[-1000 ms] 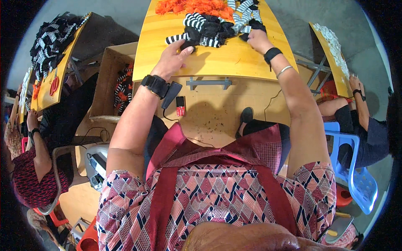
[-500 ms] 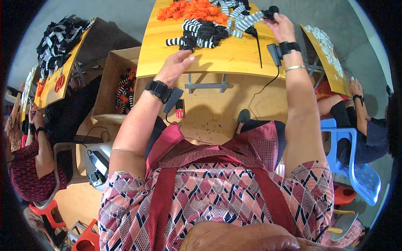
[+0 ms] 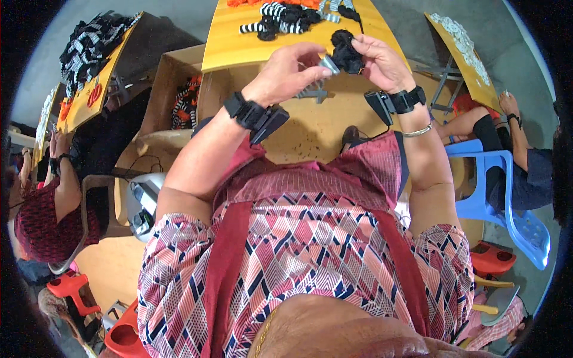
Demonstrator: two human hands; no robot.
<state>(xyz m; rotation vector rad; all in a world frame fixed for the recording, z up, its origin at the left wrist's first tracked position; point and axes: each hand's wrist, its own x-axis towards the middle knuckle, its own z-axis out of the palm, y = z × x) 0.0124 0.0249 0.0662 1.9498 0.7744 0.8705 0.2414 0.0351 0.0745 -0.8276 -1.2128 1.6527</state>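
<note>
Cloth pieces (image 3: 305, 15) lie on the table (image 3: 239, 55) ahead. A carton (image 3: 160, 89) containing fabric (image 3: 186, 106) stands left; a chair (image 3: 528, 231) stands right.

Head-worn fisheye view, facing downward

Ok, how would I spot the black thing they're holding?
Find the yellow table at the top middle. At its near edge, the right hand pinches the black bundle. Unlike the striped pieces lying on the table, it's held up.

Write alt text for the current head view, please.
A person's right hand holds a bunched black fabric piece, the left hand at its gray striped strip, near a yellow wooden table bearing black and white striped cloth pieces.
</note>
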